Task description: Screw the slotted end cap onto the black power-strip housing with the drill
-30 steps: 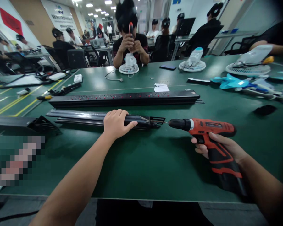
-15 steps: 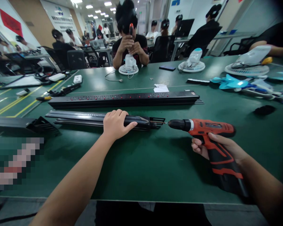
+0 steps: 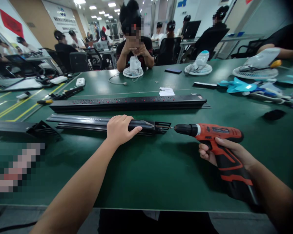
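My left hand point(image 3: 119, 129) presses down on a long black metal rail point(image 3: 88, 122) that lies across the green table point(image 3: 148, 175), fingers wrapped over its right part. My right hand point(image 3: 224, 152) grips the handle of a red and black cordless drill point(image 3: 210, 133). The drill lies level and its bit points left at the rail's right end bracket point(image 3: 163, 126), touching or almost touching it.
A long black power strip point(image 3: 127, 102) lies parallel just behind the rail. Another black rail piece point(image 3: 19, 128) sits at the left. Small white fans point(image 3: 133, 70), blue fan blades point(image 3: 241, 86) and a phone point(image 3: 173, 70) lie farther back. A person sits opposite; others work at desks behind.
Almost nothing has moved. The drill and both hands stay in place; the view has shifted a little.
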